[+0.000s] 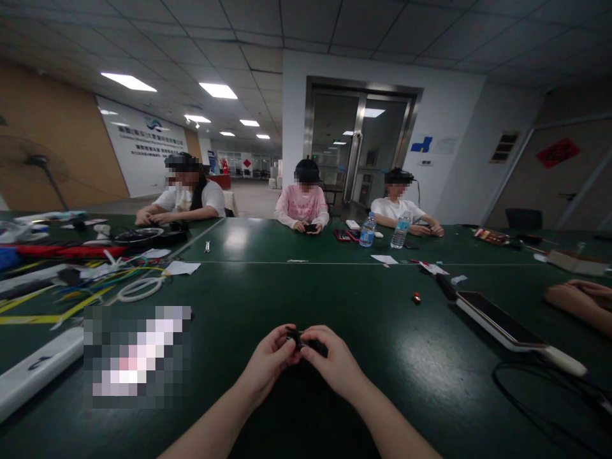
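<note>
My left hand [268, 363] and my right hand [332, 363] meet just above the dark green table [306, 299], close to its near edge. Both pinch a small black part [295, 336] between their fingertips; it is too small and dark to name. The fingers of both hands are curled around it.
Three people sit at the far side, with two water bottles [367, 231] and phones before them. Cables, white rings and tools [95, 268] crowd the left. A long white device [507, 328] and a black cable lie at right, near another person's hands [581, 303]. A small red item [416, 297] lies mid-table.
</note>
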The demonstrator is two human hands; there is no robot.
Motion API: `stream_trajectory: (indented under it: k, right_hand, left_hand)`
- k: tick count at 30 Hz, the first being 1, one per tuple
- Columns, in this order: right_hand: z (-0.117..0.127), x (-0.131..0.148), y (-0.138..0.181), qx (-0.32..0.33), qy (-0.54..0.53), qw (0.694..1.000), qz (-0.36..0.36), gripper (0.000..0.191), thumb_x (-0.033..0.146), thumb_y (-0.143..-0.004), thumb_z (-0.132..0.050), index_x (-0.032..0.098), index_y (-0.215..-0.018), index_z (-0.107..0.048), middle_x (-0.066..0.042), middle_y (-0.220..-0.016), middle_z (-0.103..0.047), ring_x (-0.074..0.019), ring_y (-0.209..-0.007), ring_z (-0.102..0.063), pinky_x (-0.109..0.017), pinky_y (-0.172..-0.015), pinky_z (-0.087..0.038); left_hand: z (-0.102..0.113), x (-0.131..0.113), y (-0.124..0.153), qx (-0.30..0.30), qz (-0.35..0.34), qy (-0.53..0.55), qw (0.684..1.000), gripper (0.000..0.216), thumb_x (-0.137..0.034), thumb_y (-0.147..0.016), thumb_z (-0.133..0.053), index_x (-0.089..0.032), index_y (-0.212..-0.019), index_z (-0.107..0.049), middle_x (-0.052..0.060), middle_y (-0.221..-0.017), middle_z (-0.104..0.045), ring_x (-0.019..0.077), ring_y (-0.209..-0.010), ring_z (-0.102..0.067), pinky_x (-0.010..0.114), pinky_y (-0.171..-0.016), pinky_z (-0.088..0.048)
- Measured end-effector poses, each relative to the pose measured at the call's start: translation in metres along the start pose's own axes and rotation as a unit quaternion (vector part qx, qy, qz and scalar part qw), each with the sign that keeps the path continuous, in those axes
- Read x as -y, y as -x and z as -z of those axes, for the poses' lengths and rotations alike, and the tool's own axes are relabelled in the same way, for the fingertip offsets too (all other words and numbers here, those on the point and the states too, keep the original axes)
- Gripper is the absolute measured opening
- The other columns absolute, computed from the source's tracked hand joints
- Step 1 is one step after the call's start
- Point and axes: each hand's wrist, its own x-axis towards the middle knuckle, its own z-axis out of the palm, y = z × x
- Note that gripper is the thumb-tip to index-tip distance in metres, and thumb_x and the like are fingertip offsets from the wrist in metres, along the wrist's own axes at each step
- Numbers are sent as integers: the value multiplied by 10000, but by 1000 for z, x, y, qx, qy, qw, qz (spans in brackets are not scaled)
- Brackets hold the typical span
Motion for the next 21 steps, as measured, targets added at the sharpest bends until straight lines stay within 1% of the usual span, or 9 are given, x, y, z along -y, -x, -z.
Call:
stream_trajectory:
  k: [6,9,12,16,17,18,21]
  right_hand:
    - [2,-3,0,16,13,1000,19,264,237,-732,-603,299,-985,-643,-28,-1044,-595,-209,-1002,-537,-382,-914,-390]
    - [1,-3,0,18,14,999,26,317,206,-744,-580,306,-1042,-621,-30,-1071,-594,-208,-1024,-534,-381,-928,-387]
    - [1,-2,1,14,8,999,41,333,190,-744,-571,303,-1055,-617,-33,-1064,-606,-210,-1028,-535,-383,-937,-383]
    - [1,0,1,0,10,998,54,371,168,-727,-584,313,-1068,-599,-23,-1061,-618,-210,-1020,-538,-390,-933,-385]
    - [1,0,1,-3,12,998,55,360,167,-726,-584,314,-1054,-604,-21,-1051,-621,-210,-1010,-540,-390,-925,-390]
    - [1,1,1,-3,14,998,57,335,169,-729,-582,313,-1030,-613,-19,-1033,-624,-210,-997,-543,-387,-914,-397]
    - [1,3,1,-1,14,998,63,252,183,-747,-566,312,-950,-640,-16,-973,-624,-207,-956,-548,-371,-878,-415]
  left_hand:
    - [1,0,-2,-19,-5,20,1000,318,-169,-678,-707,-169,-967,-575,30,-822,-647,111,-636,-605,241,-648,-467]
    - [1,-1,-2,-34,6,26,999,317,-186,-679,-708,-172,-961,-563,28,-806,-652,117,-655,-617,241,-660,-474]
    - [1,-1,-2,-39,14,24,999,292,-205,-696,-691,-176,-954,-556,29,-804,-656,123,-669,-626,246,-668,-475]
    - [1,-2,-1,-24,1,23,999,476,-240,-697,-687,-247,-1125,-479,6,-789,-654,129,-672,-629,265,-682,-464]
    - [1,-2,0,-17,1,24,1000,486,-250,-697,-686,-251,-1136,-478,11,-800,-657,135,-687,-629,272,-690,-460]
    - [1,-2,0,-9,4,24,1000,457,-258,-698,-684,-241,-1117,-501,21,-818,-663,143,-706,-628,278,-699,-456]
    - [1,-3,0,2,8,21,1000,278,-259,-699,-682,-189,-956,-604,46,-832,-675,156,-733,-619,286,-711,-442]
